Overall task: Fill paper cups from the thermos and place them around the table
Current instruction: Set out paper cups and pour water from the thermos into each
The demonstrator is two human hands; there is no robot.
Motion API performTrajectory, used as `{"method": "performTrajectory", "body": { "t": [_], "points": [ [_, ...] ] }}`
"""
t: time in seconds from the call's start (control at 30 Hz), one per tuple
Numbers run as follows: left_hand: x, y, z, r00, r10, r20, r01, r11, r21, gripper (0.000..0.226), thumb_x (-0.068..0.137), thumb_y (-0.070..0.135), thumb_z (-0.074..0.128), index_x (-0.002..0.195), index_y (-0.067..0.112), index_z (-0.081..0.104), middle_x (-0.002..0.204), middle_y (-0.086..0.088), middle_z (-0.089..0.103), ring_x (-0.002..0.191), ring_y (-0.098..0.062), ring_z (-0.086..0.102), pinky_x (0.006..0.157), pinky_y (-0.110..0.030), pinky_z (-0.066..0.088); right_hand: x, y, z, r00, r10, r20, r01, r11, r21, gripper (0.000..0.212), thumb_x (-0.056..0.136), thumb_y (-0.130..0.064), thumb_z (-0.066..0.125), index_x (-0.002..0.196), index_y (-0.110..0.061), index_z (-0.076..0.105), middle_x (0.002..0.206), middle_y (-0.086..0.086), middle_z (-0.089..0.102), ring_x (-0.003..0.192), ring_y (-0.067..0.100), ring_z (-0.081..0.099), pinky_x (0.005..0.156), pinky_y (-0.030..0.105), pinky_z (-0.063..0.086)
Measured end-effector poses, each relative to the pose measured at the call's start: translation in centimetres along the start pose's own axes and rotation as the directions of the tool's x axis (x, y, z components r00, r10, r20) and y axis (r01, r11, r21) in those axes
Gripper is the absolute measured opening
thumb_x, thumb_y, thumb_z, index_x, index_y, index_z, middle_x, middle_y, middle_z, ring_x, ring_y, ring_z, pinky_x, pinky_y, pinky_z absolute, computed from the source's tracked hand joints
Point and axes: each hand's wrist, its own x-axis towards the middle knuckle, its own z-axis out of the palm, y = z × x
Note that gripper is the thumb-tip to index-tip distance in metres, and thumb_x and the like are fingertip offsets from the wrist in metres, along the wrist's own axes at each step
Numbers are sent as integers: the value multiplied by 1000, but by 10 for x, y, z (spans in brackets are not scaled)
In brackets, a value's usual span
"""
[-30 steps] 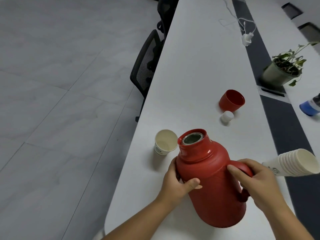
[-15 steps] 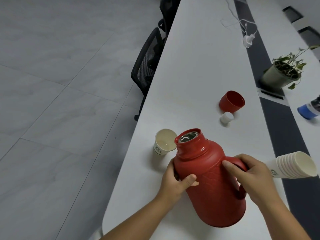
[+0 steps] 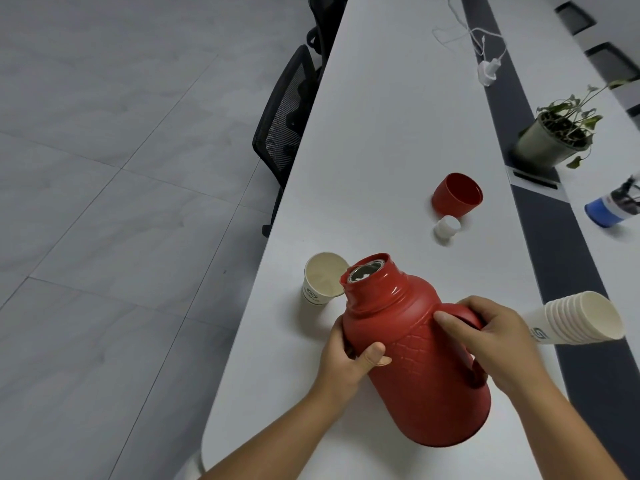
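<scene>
The red thermos [image 3: 415, 368] is tilted to the left, its open mouth right over the rim of a single paper cup [image 3: 323, 278] that stands near the table's left edge. My right hand [image 3: 495, 337] grips the thermos handle. My left hand [image 3: 349, 358] holds the thermos body on its left side. A stack of several paper cups [image 3: 581, 318] lies on its side just right of my right hand. The thermos's red lid cup [image 3: 457, 195] and white stopper [image 3: 446, 228] lie farther back on the table.
The long white table [image 3: 381, 116] has a dark strip along its middle. A potted plant [image 3: 554, 136], a blue-capped bottle [image 3: 613, 207] and a white charger with cable [image 3: 486, 69] lie beyond. A black mesh chair [image 3: 287, 123] stands at the left edge.
The thermos has tipped further left, bringing its mouth from beside the paper cup to over the cup's rim. Both hands keep their grip.
</scene>
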Motion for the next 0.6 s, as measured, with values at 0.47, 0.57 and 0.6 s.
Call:
{"method": "performTrajectory", "body": {
  "t": [0.47, 0.57, 0.6],
  "points": [
    [-2, 1, 1, 1000, 13, -3, -13, 1000, 0, 100, 27, 69, 79, 108, 20, 46, 99, -6, 61, 70, -8, 69, 58, -16, 53, -3, -3, 0, 1000, 24, -4, -24, 999, -24, 23, 70, -19, 73, 59, -5, 58, 41, -6, 47, 43, 6, 42, 46, 24, 34],
    [-2, 1, 2, 1000, 9, -5, -9, 1000, -5, 102, 25, 69, 79, 108, 20, 46, 100, -6, 60, 71, -8, 69, 58, -16, 53, -3, -4, 0, 1000, 27, -3, -28, 999, -27, 23, 70, -19, 72, 59, -5, 58, 42, -8, 49, 43, 5, 43, 46, 24, 33],
    [-2, 1, 2, 1000, 9, -7, -9, 1000, -5, 102, 25, 69, 79, 108, 20, 46, 100, -6, 60, 71, -8, 69, 58, -16, 53, -3, -4, 0, 1000, 27, -4, -27, 999, -31, 23, 70, -19, 72, 59, -5, 58, 42, -8, 49, 43, 5, 43, 46, 25, 33]
  ]
}}
